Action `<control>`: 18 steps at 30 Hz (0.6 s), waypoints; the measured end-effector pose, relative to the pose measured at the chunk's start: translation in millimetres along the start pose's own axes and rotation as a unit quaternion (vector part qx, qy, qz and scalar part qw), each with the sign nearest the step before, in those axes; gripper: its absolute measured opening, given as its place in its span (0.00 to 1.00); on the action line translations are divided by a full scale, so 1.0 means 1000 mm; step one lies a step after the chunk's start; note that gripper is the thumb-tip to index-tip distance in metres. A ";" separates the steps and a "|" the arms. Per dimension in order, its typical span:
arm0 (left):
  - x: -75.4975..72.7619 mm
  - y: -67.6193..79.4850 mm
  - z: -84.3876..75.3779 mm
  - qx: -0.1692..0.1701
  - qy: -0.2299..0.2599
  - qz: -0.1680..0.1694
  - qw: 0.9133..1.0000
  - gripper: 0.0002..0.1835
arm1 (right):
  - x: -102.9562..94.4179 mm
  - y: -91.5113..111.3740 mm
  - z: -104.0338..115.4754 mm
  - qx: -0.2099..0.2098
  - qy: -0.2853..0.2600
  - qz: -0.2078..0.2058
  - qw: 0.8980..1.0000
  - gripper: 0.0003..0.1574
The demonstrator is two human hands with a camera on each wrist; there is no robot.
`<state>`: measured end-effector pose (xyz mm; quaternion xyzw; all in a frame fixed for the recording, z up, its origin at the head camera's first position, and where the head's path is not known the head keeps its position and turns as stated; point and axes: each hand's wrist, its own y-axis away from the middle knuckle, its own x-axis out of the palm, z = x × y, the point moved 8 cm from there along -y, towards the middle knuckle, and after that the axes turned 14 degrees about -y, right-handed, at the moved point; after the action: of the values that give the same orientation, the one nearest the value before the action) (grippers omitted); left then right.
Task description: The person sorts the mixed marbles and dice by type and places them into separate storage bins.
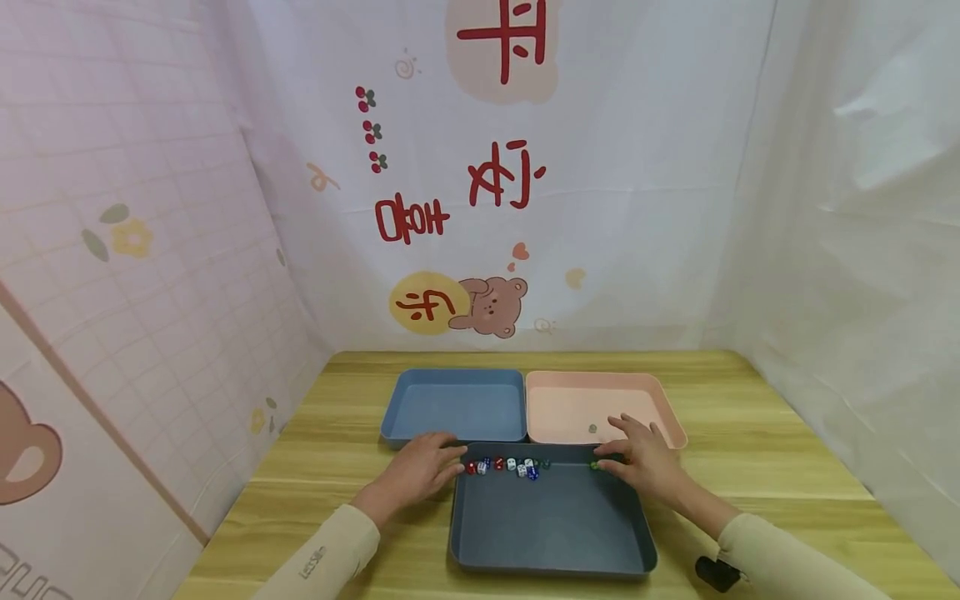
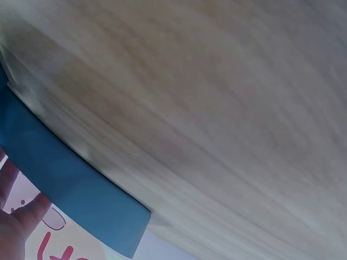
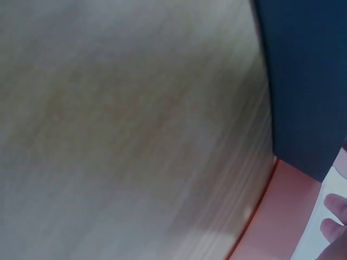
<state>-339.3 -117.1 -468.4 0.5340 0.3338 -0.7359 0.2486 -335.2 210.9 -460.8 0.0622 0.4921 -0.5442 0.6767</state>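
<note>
Inside the dark grey tray, a row of small dice lies along the far wall. They include a red die, a white die and a blue die. My left hand is over the tray's far left corner, its loosely bent fingers close beside the leftmost red die. At the far right, my right hand reaches over the rim with thumb and index finger apart. A green die lies right at those fingertips. Another greenish die sits in the pink tray.
Behind the grey tray stand a blue tray on the left and the pink one on the right, side by side on the wooden table. A black object shows by the right sleeve. Printed cloth hangs behind.
</note>
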 end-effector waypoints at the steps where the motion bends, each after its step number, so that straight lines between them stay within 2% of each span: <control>1: 0.001 0.000 0.000 0.000 0.000 0.001 1.000 0.21 | 0.002 0.001 -0.001 0.005 0.003 0.005 1.000 0.12; 18: 0.002 0.000 0.000 -0.005 0.011 0.005 1.000 0.21 | 0.017 -0.002 -0.008 0.036 0.083 0.036 0.995 0.08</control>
<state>-340.4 -117.0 -470.6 0.5424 0.3376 -0.7271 0.2514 -342.8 203.6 -475.8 0.1487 0.5245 -0.5299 0.6496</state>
